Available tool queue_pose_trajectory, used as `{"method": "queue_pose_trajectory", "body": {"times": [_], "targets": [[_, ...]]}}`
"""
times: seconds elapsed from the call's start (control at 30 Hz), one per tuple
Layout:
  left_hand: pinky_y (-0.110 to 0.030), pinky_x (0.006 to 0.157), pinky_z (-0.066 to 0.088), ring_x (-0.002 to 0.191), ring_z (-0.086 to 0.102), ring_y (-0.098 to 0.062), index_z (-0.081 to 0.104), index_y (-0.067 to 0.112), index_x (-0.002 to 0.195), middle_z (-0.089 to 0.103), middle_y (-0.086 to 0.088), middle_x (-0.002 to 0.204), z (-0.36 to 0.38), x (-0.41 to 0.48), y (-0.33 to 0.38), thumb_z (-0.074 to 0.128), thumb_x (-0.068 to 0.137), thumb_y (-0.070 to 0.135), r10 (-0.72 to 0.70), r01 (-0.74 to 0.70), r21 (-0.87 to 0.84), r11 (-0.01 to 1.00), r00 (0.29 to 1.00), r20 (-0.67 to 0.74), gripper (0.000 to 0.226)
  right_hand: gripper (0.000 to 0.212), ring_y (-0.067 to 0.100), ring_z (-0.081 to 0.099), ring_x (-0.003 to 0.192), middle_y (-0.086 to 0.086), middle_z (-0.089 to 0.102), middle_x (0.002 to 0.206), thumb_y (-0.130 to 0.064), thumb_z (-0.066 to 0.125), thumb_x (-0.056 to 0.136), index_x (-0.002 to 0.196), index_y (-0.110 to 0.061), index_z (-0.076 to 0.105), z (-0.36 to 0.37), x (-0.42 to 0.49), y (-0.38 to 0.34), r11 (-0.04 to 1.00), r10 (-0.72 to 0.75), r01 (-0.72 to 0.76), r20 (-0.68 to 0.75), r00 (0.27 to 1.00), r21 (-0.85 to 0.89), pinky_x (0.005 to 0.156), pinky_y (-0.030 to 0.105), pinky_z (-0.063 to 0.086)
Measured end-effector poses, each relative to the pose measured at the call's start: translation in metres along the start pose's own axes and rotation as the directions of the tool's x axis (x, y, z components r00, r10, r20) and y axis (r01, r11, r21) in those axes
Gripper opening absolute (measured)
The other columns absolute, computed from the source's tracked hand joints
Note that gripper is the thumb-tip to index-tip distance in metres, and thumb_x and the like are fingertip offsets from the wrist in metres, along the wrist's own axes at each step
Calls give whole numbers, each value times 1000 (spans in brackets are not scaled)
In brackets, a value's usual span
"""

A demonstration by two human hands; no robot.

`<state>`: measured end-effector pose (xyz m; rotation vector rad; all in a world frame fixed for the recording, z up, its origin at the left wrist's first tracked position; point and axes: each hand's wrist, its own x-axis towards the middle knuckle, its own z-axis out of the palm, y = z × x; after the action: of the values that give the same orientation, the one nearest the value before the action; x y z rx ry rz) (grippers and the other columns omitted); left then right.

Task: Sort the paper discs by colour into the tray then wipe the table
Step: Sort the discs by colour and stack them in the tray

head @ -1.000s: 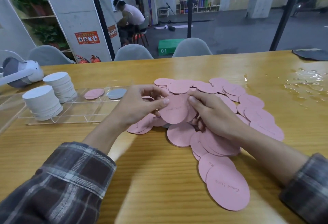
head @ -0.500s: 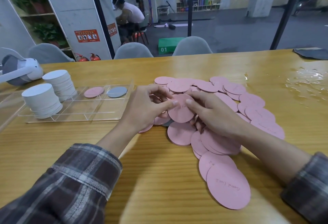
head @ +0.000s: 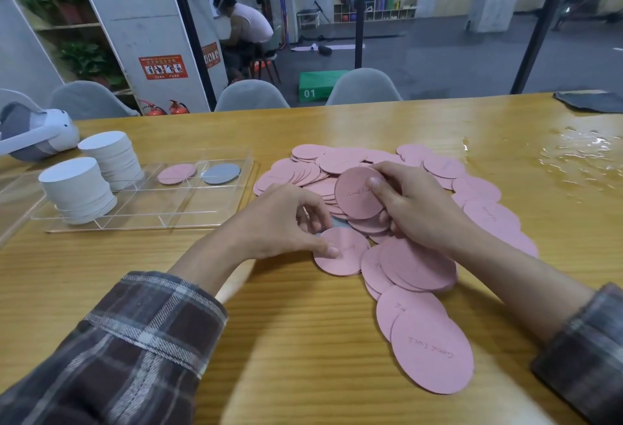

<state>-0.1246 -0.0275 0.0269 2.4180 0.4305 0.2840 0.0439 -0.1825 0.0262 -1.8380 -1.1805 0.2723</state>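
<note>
Held disc: the right hand [head: 418,209] is gripping a pink disc [head: 357,193] tilted up off the heap, thumb across its face and fingers behind; more discs seem to be bunching under it.
Pink pile [head: 438,168]: it is sprawling over the table [head: 269,340] centre, trailing toward five o'clock.
Handling: I am judging the discs to be thin, light, stiff card; they are overlapping and lying flat, so a single one looks hard to lift.
Where to hold: I am favouring an edge pinch, sliding a disc clear of its neighbours first.
Near disc [head: 344,252]: the left hand [head: 279,222] is laying its thumb on this one, fingers curling over the heap; I cannot tell whether it is actually pinching it.
Grey sliver [head: 338,222]: something grey-blue is peeking out beneath the pink, just beyond those fingers.
Tray [head: 188,219]: clear and divided, it is sitting at ten o'clock from the pile, holding one pink disc [head: 176,174] and one grey disc [head: 221,173] in neighbouring far cells.
White stacks [head: 77,188]: two tall columns are standing at its nine o'clock end.
Spill [head: 580,155]: water is pooling at two o'clock; paper should be staying clear of it.
Cloth [head: 593,101]: a dark one is lying beyond the spill at the far edge.
</note>
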Motion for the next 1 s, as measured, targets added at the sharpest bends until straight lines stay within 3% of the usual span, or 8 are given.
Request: {"method": "queue_pose_trajectory", "body": {"times": [0.17,0.3,0.4,0.57,0.77,0.93,1.0], "targets": [[-26,66,55,66,63,-8,76,22,87,72,4,80,-4,-1,4,97,69,19,43,-44,-46,998,999,-17,27,21,6,59,47,-7,61,60,-20,47,108,107,-18,67,0,-1,0,1000,-13,14,10,1000,-20,55,40,55],[-39,69,61,68,67,-16,75,13,92,68,-7,83,-12,0,2,87,81,6,55,-71,-216,974,995,-83,19,23,9,60,49,-1,60,63,-20,45,108,101,-16,66,1,-2,0,999,1,-3,75,997,33,52,37,52],[-38,71,63,71,66,-19,77,10,96,68,-13,84,-13,2,0,87,81,5,75,-134,-278,951,974,-215,18,29,14,58,50,0,57,58,-19,41,110,90,-16,63,4,-4,-2,994,13,-28,139,990,107,52,36,49],[-49,70,60,73,65,-16,79,16,94,68,-6,80,-1,7,-1,91,78,11,82,-190,-278,942,930,-358,20,31,18,56,54,10,60,66,-25,40,110,106,-10,67,7,-3,0,984,12,-50,212,977,174,50,34,47],[-17,71,47,73,65,-13,78,19,101,69,3,78,6,8,0,93,75,18,144,-218,-140,966,900,-411,30,17,20,59,59,6,62,65,-25,52,107,105,-23,69,8,-6,-1,986,-65,25,244,967,163,52,33,50],[-19,64,46,66,62,-12,68,18,96,68,2,71,4,8,2,87,84,30,94,-162,-112,980,883,-461,26,18,10,57,50,0,61,65,-20,49,108,107,-14,66,5,-3,-1,993,-37,15,193,980,113,50,28,47],[-20,60,43,60,58,-7,67,18,87,67,4,67,-1,7,1,84,86,36,36,-63,-63,996,931,-364,24,17,8,57,48,-3,60,63,-19,48,108,106,-13,64,3,-1,1,997,-29,19,141,990,74,49,29,47]]}}
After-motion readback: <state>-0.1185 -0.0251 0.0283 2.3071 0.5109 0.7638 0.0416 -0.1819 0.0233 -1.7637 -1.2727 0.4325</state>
